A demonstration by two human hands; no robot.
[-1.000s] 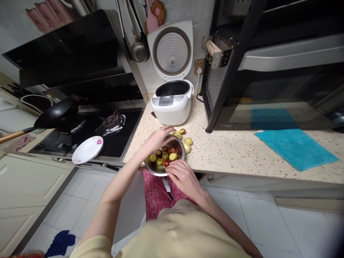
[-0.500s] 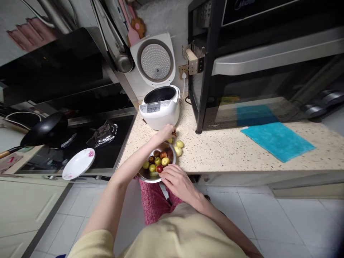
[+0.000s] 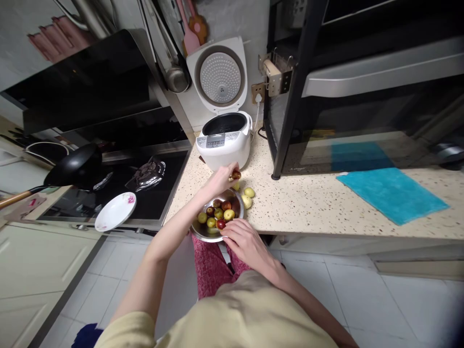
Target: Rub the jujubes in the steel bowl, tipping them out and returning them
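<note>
1. While the left hand reaches past the far rim of the steel bowl, its fingers pinch a reddish-brown fruit.
2. Just right of that hand, two pale green fruits lie loose on the speckled worktop.
3. Beyond that hand stands a white rice cooker, its lid up.
4. Nearer the body, the right hand rests on the bowl's near rim, fingers loosely curled; whether it grips the rim I cannot tell.
5. Between both hands, the bowl holds green and red fruits.
</note>
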